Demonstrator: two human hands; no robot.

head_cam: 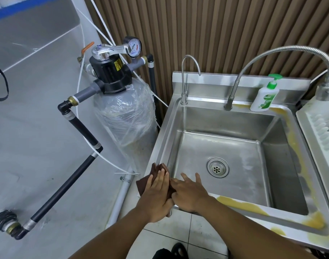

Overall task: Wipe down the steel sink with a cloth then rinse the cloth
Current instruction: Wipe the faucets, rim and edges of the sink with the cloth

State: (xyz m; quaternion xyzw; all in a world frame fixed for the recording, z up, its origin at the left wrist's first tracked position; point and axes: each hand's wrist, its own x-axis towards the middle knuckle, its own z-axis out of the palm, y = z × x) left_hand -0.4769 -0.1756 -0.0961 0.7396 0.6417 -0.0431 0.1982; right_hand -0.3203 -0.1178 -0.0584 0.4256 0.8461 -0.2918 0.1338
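The steel sink (pixel 229 121) has yellowish stains (pixel 242 203) along its near and right rim. The brown cloth (pixel 156 170) lies on the rim's near left corner, pressed flat under the left hand (pixel 157 195), grip wide, fingers straight. The right hand (pixel 190 193) rests just beside it, grip also wide, holding nothing. Wiping looks barely begun. The next move is probably to sweep the cloth right along the stained rim.
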